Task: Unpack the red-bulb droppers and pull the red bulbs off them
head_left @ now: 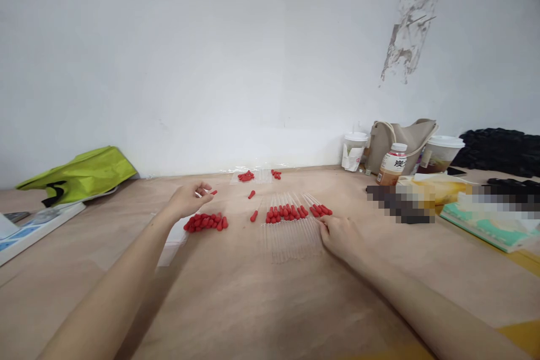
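A row of clear glass droppers with red rubber bulbs (295,212) lies side by side on the wooden table (261,298). My right hand (340,234) rests flat on the table at the row's right end, fingers touching the glass stems. My left hand (189,199) hovers above a pile of loose red bulbs (206,221), fingers curled in a pinch around a small red-tipped piece (214,193). Two single red bulbs (253,215) lie between the pile and the row. More red bulbs (246,176) sit on a clear plastic bag near the wall.
A lime green bag (82,173) and a flat box (29,230) lie at the left. At the right stand two lidded cups (353,150), a drink bottle (392,164), a beige bag (400,140), dark cloth (502,151) and a book (489,225). The wall closes the back.
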Demonstrator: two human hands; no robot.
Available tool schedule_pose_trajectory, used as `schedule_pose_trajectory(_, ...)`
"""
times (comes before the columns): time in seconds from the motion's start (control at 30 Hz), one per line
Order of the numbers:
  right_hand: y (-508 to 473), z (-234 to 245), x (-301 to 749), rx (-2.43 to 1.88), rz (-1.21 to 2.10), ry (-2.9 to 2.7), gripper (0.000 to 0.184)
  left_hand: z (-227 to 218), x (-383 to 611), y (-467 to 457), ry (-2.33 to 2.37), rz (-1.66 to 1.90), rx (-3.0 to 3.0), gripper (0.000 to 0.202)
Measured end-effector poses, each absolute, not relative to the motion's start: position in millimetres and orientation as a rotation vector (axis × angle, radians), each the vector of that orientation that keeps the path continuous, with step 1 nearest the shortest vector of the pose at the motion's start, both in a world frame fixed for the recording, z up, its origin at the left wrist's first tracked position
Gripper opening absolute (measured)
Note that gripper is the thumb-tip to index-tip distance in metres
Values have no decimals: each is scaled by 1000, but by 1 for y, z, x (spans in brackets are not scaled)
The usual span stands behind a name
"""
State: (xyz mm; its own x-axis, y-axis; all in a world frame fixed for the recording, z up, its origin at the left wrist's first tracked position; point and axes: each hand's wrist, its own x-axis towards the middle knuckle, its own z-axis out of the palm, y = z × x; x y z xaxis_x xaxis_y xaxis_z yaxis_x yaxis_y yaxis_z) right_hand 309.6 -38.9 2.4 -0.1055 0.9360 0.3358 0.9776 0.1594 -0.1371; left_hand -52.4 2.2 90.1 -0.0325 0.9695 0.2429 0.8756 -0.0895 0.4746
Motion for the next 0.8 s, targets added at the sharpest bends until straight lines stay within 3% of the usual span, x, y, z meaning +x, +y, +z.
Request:
schedule_pose_trajectory(0.23, -36, -5, 307, -1836, -2, -2033, 28, 70, -54, 14, 2160, 737, 2135, 26)
schedule_pose_trajectory(0.8, -25, -4, 318, -1815, 401, -1938, 29, 43, -65, 33, 2213, 492, 1995, 21)
